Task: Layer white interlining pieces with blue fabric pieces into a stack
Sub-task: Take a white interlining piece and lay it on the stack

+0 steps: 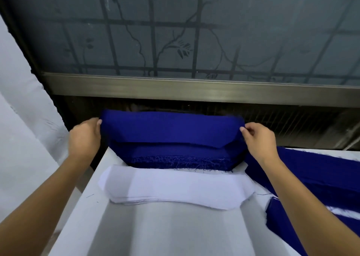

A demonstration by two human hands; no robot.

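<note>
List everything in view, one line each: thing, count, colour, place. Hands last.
blue fabric piece: one, royal blue, lifted above the pile
blue fabric pile: one, piece count unclear, blue with a frayed edge, far edge of the table
white interlining stack: one, several layers, white, just in front of the blue pile
loose blue fabric: at least two pieces, blue, right side of the table
table: one, white, under everything
window: one, grey frosted glass with a dark grille, behind the table
left hand: pinches the lifted piece's left end
right hand: pinches its right end
</note>
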